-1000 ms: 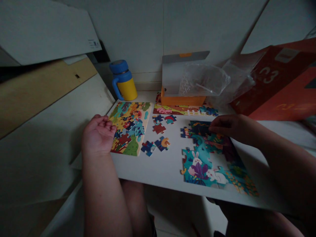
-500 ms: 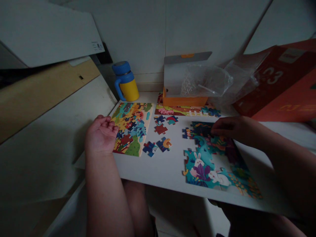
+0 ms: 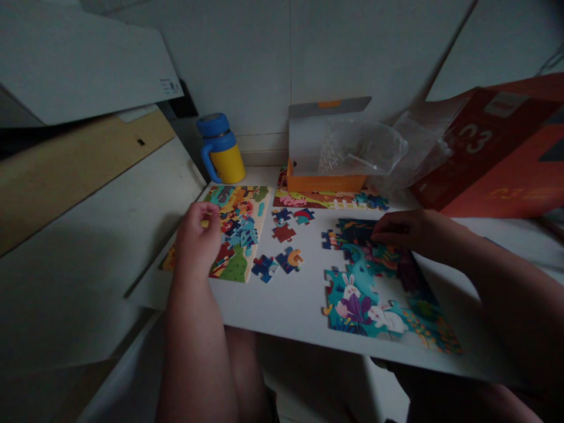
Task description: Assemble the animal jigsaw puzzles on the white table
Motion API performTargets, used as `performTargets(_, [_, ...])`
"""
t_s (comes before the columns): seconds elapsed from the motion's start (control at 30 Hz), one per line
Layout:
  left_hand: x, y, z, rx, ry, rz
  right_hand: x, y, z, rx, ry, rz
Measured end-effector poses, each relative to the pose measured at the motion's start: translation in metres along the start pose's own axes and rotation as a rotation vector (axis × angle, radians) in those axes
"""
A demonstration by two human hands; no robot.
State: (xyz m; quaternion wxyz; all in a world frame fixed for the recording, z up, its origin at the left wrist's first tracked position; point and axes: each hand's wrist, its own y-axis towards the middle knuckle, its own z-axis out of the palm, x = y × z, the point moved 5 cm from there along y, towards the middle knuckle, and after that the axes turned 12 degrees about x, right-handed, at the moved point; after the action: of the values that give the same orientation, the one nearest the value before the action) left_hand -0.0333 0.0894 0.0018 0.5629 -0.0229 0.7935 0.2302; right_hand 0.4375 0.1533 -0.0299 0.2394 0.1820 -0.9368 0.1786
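Note:
My right hand (image 3: 403, 228) reaches over the partly assembled jigsaw puzzle (image 3: 361, 267), with thumb and fingers pinched on a dark puzzle piece at its upper part. Two white rabbits and purple leaves show in the puzzle's lower part, and bare table shows through a gap in its middle. My left hand (image 3: 200, 235) is above the left side of a picture sheet (image 3: 238, 267), fingers curled towards the thumb; I see nothing in them. Several jigsaw pieces lie on that sheet. Between sheet and puzzle are loose pieces, among them a brown one (image 3: 284, 232) and one with an orange crescent (image 3: 291, 259).
A blue and yellow mug-like bottle (image 3: 229, 163) stands at the back left. An open orange box (image 3: 326, 183) with clear plastic wrapping (image 3: 368, 147) rests on another picture strip (image 3: 308, 200). A large red box (image 3: 502, 158) is at the right; white panels (image 3: 154, 229) lean on the left.
My left hand has turned from palm up and moved right over the sheet, its fingers curling in. My right hand stays at the same part of the puzzle. The view has shifted slightly.

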Motion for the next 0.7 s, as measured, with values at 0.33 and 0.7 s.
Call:
performTargets(0.33, [0.018, -0.011, 0.042, 0.598, 1.026, -0.086, 0.001, -0.001, -0.001, 0.035, -0.022, -0.023])
performTargets(0.7, [0.010, 0.023, 0.042, 0.563, 1.016, 0.083, 0.002, 0.002, -0.002, 0.008, -0.008, -0.081])
